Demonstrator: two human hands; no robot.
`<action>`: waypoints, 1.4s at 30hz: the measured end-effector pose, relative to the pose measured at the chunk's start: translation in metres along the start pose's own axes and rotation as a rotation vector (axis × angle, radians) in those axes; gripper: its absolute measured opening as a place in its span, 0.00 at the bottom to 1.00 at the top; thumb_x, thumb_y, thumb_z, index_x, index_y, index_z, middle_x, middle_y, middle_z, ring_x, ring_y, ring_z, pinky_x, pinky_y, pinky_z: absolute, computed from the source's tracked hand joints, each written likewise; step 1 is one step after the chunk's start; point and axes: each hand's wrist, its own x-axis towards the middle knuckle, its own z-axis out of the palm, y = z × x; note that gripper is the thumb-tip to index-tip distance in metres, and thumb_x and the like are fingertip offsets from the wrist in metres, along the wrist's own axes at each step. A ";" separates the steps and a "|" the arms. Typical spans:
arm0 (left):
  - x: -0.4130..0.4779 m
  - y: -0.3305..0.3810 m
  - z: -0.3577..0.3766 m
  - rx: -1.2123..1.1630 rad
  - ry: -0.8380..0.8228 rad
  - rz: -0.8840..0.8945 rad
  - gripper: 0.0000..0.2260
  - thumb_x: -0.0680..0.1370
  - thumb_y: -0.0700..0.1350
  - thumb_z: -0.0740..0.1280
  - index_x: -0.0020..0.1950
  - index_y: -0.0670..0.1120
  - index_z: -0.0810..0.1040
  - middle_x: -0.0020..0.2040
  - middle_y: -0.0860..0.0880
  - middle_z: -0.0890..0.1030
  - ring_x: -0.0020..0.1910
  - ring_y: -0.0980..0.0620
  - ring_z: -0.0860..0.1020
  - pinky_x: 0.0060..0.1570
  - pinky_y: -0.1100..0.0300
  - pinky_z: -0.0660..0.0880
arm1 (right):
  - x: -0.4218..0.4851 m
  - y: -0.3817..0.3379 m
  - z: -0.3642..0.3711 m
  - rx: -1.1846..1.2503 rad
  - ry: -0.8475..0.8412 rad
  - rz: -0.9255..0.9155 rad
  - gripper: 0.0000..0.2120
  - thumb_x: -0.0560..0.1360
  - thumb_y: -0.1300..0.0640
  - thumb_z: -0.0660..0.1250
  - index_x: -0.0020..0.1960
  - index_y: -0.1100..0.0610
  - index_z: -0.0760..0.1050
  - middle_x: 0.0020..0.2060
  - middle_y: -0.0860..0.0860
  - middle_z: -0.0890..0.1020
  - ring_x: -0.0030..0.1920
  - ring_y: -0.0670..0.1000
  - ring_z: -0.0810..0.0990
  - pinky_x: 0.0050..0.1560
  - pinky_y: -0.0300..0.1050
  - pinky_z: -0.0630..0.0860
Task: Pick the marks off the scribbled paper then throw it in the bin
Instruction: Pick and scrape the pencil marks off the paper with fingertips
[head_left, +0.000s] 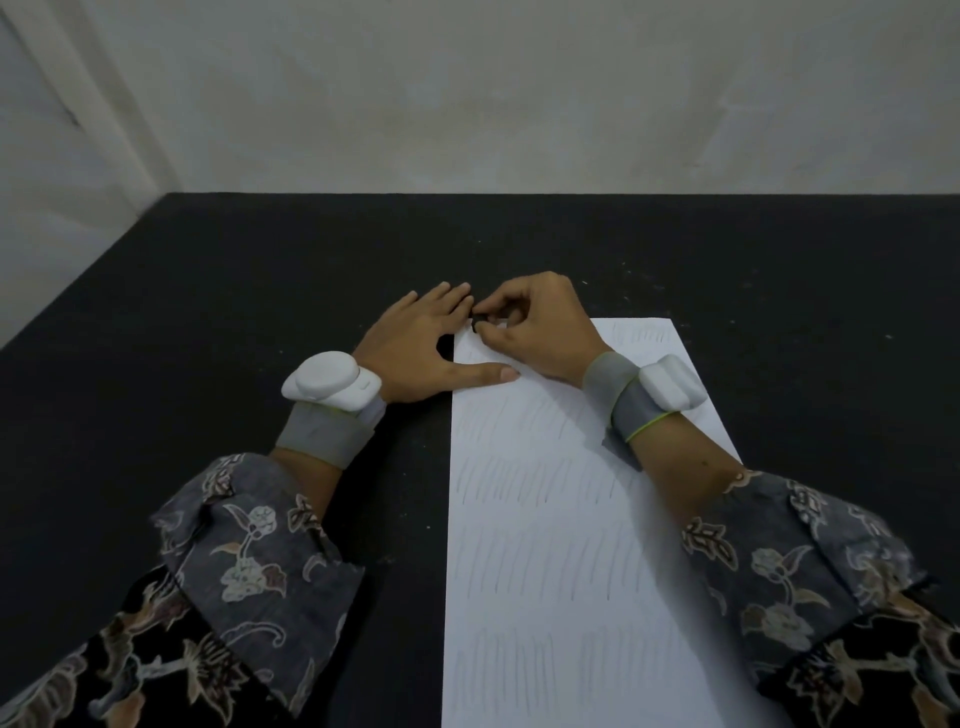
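Scribbled paper (561, 519) on black table (260, 291); left hand (421, 348) flat, pressing far-left corner; right hand (540, 332) pinching small dark eraser (480, 316).

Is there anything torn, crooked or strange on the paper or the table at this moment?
Nothing stands out. The scribbled paper lies flat and untorn on the black table. The left hand presses its far corner; the right hand pinches a small dark eraser there.

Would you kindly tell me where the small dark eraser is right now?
In the head view, the small dark eraser is pinched in the right hand at the far left corner of the white scribbled paper, beside the left hand's fingertips.
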 end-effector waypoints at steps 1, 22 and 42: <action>0.000 0.000 0.000 0.004 0.000 0.001 0.55 0.59 0.79 0.49 0.79 0.49 0.52 0.79 0.53 0.50 0.77 0.56 0.46 0.73 0.56 0.41 | 0.000 0.000 0.001 -0.006 0.024 0.001 0.08 0.70 0.64 0.71 0.50 0.62 0.82 0.38 0.49 0.80 0.31 0.31 0.74 0.36 0.25 0.71; 0.000 0.001 -0.002 0.033 -0.006 -0.003 0.56 0.58 0.79 0.49 0.79 0.48 0.52 0.79 0.53 0.49 0.77 0.55 0.47 0.73 0.56 0.42 | 0.000 -0.002 0.001 -0.003 0.002 0.005 0.08 0.70 0.65 0.71 0.49 0.62 0.82 0.36 0.48 0.80 0.30 0.32 0.74 0.34 0.25 0.70; -0.002 0.004 -0.005 0.037 -0.023 -0.012 0.54 0.60 0.78 0.53 0.79 0.48 0.52 0.80 0.52 0.50 0.78 0.54 0.48 0.73 0.54 0.42 | 0.000 -0.001 -0.002 0.017 0.012 0.055 0.08 0.70 0.64 0.72 0.49 0.61 0.83 0.32 0.42 0.78 0.29 0.32 0.74 0.34 0.25 0.69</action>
